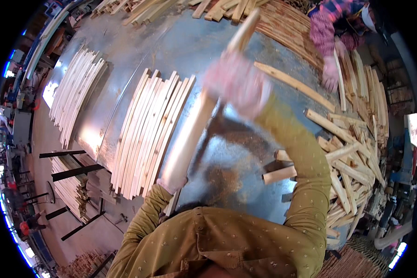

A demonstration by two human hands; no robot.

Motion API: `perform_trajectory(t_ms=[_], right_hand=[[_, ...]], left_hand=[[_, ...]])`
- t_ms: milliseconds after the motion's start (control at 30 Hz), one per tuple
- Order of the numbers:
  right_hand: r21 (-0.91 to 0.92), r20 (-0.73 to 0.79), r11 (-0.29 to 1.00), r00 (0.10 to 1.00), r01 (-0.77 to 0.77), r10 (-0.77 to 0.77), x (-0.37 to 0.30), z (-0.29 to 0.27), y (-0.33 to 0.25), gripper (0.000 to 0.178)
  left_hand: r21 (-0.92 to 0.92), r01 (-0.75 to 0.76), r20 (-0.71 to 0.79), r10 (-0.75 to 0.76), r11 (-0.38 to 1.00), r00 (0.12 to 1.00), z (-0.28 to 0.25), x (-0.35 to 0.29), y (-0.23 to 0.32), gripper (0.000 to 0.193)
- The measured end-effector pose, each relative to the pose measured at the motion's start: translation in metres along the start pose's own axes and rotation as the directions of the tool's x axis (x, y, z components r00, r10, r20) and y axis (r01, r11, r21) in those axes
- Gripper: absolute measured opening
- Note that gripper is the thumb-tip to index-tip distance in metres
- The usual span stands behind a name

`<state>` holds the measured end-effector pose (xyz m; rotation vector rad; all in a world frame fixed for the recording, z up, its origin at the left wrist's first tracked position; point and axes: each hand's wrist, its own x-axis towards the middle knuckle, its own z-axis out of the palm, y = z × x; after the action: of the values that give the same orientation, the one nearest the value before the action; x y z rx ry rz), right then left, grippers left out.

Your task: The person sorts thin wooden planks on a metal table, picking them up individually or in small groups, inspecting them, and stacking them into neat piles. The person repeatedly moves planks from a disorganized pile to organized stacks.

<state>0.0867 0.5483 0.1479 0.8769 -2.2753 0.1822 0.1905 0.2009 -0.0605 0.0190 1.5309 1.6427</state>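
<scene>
A pale wooden strip (190,139) is raised at a slant over the metal table (222,157). Its near end rests in my left hand (173,184), closed around it and partly hidden beneath the wood. My right hand (238,85), pinkish and smeared by motion, wraps the strip farther up. Beyond that hand a length of wood (245,31) sticks out; whether it is the same strip I cannot tell. Just left of the raised wood lies a row of pale strips (148,134), side by side.
Another row of strips (76,92) lies farther left. A jumbled wood pile (350,167) covers the right side, near short offcuts (280,174). One long strip (294,85) lies beyond my right arm. At the far right a co-worker's hand (330,74) touches upright strips.
</scene>
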Motion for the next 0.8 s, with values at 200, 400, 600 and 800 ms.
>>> perform_trajectory(t_ms=[200, 400, 600, 800], right_hand=[[-0.513, 0.157, 0.293, 0.248, -0.807, 0.956, -0.028, 0.021, 0.118, 0.051], [0.332, 0.772, -0.052, 0.24, -0.942, 0.589, -0.157, 0.106, -0.149, 0.099], [0.504, 0.765, -0.701, -0.117, -0.505, 0.633, -0.159, 0.121, -0.242, 0.069], [0.366, 0.853, -0.837, 0.212, 0.407, 0.476, -0.194, 0.086, -0.227, 0.054]], left_hand=[[0.38, 0.023, -0.015, -0.019, 0.925, 1.0, 0.007, 0.005, 0.02, 0.08], [0.53, -0.211, 0.068, 0.207, 0.821, 0.976, -0.004, 0.051, -0.016, 0.057], [-0.062, 0.116, -0.181, -0.125, 0.991, 0.976, 0.038, 0.062, 0.003, 0.048], [-0.66, 0.251, 0.031, -0.309, 0.708, 0.951, 0.026, 0.048, 0.015, 0.045]])
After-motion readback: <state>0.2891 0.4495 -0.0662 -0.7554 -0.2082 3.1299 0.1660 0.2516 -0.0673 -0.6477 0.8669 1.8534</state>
